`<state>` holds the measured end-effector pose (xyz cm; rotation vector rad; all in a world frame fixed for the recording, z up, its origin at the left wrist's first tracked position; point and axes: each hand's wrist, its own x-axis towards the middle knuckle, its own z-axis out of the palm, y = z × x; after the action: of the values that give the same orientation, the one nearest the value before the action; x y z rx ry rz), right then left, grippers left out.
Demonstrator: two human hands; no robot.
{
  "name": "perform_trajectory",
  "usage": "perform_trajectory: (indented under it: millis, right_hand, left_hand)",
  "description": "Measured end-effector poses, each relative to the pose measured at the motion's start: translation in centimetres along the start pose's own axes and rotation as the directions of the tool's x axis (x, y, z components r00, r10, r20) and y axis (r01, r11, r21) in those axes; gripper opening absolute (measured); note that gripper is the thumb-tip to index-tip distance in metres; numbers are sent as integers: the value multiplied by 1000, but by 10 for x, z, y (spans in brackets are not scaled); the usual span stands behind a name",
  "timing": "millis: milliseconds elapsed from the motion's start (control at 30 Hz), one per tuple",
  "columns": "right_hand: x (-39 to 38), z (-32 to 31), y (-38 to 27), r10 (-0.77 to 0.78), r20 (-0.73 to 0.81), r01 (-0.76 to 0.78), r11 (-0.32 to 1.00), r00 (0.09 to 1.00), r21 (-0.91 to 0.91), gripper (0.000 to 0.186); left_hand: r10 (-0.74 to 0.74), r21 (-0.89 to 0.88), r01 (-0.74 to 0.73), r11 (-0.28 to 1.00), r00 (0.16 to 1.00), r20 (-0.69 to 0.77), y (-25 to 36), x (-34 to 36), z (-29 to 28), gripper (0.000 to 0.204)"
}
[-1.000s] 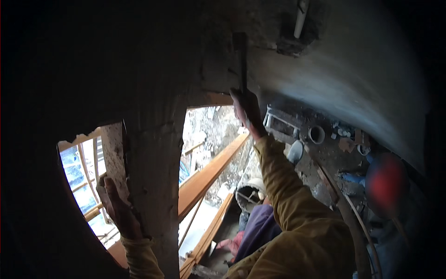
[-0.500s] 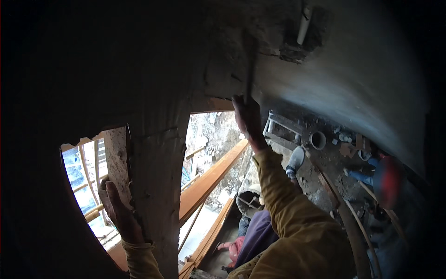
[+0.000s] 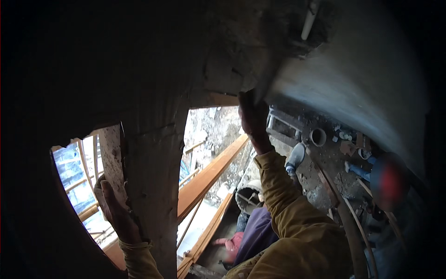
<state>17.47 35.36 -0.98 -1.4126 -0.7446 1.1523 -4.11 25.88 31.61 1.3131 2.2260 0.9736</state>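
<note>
My right hand is raised at the top corner of the larger opening, closed around a long dark tool. Motion smears the tool, so its kind does not show. Beside it is rough, dark wall. Lower left, my left hand grips the side of the pillar between the two openings, thumb upward. Its fingers reach round toward the pillar's outer edge and are partly hidden.
Orange-brown wooden beams cross the larger opening. Far below are a wooden stool-like frame, a bucket, poles and a round drum. A person in red is at the right; another in pink is below. A pale pipe juts from the upper wall.
The tool's upper end has swung to the right, and my right hand has shifted slightly right and down. My left hand stays on the pillar; the view has shifted a little.
</note>
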Motion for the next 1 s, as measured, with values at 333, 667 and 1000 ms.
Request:
perform_trajectory:
  millis: [333,667,1000]
  right_hand:
    - [26,14,28,332,145,-331,943,932,-36,35]
    - [33,27,37,409,272,-473,849,871,237,34]
    - [16,10,29,-98,-99,96,995,990,-25,39]
  left_hand:
    - [-65,-94,64,994,998,-9,-3,-2,-3,54]
    - [-5,21,6,1000,1000,-20,-1,-6,-2,58]
    - [108,177,-115,977,993,48,5,-3,0,51]
